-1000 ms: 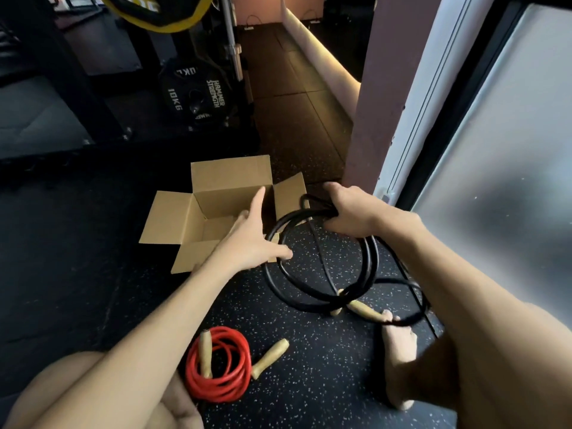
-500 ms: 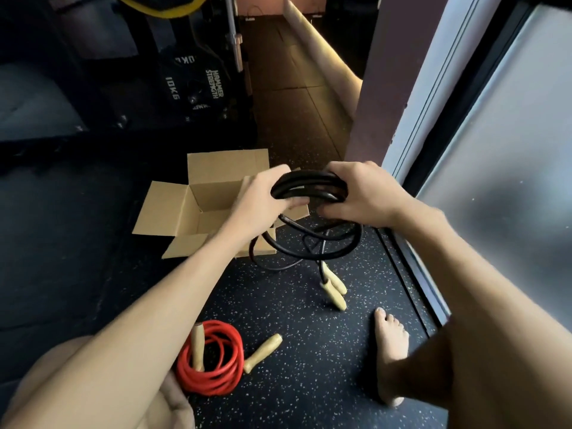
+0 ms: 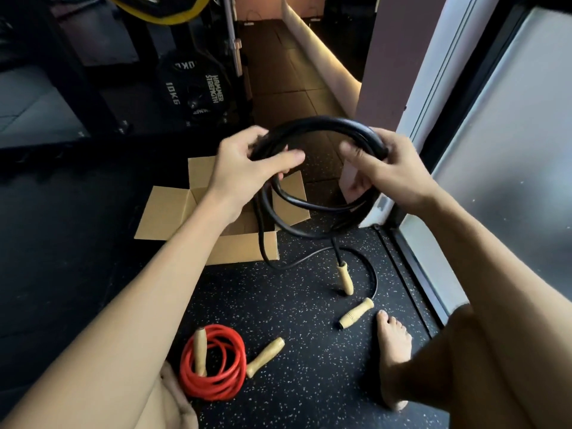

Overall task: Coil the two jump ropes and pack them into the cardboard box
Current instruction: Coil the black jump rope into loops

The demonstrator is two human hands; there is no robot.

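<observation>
Both hands hold the black jump rope [image 3: 322,123] up as a loose coil above the floor. My left hand [image 3: 247,165] grips its left side and my right hand [image 3: 387,168] grips its right side. Loops hang down in front of the open cardboard box [image 3: 167,212]. One wooden handle [image 3: 345,277] dangles with its tip on the floor, the other wooden handle [image 3: 356,312] lies flat nearby. The red jump rope [image 3: 213,363] lies coiled on the floor near my left knee, with its two wooden handles beside it.
My bare right foot [image 3: 393,345] rests on the speckled rubber floor beside the black rope's handles. A glass door and frame [image 3: 495,150] run along the right. Black weight plates [image 3: 192,88] and a rack stand behind the box.
Both hands lifted the black coil higher and moved apart along it, widening the top loop. The black rope's handles swung right, and one now lies flat on the floor.
</observation>
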